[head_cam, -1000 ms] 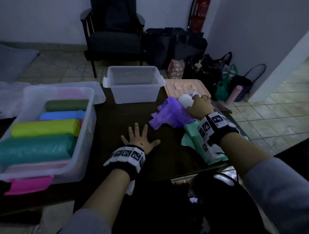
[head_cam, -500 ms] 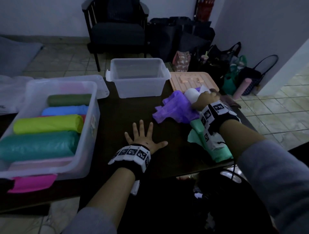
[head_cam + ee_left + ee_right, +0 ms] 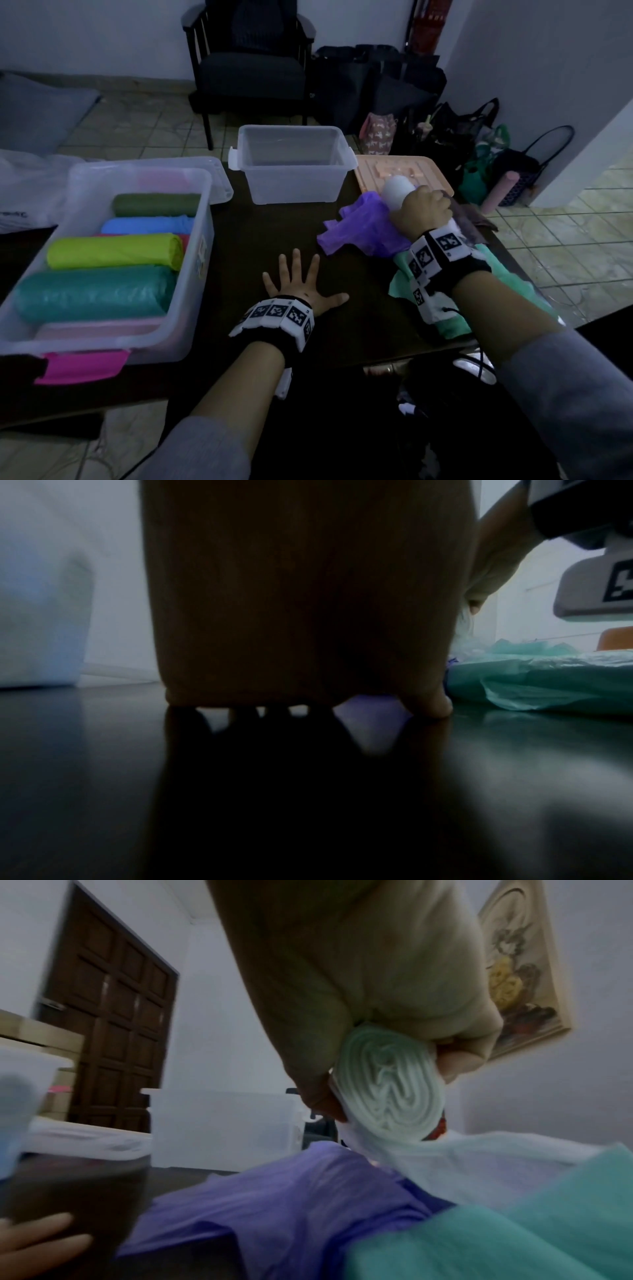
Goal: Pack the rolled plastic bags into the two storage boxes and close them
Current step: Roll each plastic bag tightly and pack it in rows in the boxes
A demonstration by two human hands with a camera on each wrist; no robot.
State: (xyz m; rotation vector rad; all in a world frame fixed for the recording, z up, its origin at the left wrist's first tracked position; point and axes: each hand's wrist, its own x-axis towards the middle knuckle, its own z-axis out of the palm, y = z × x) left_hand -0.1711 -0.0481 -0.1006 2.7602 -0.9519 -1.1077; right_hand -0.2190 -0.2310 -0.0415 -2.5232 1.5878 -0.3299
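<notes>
My right hand (image 3: 424, 210) grips a white rolled plastic bag (image 3: 396, 192), whose spiral end (image 3: 390, 1085) faces the right wrist camera, fingers curled round it. It sits above a loose purple bag (image 3: 359, 229) and a mint green bag (image 3: 513, 287) at the table's right side. My left hand (image 3: 298, 281) lies flat on the dark table (image 3: 267, 233), fingers spread, holding nothing. A large clear box (image 3: 202, 240) at the left holds several coloured rolls, among them a teal roll (image 3: 92, 294) and a yellow-green roll (image 3: 113, 250). A smaller clear box (image 3: 291, 185) stands empty at the back.
A peach lid (image 3: 435, 168) lies right of the small box, a clear lid (image 3: 219, 174) behind the large box. A pink latch (image 3: 82, 366) hangs at the large box's front. A dark chair (image 3: 250, 68) and several bags (image 3: 445, 137) stand on the floor beyond.
My right hand has kept its grip on the white roll and lifted it slightly off the purple bag. My left hand stays flat on the table. The head view has shifted a little.
</notes>
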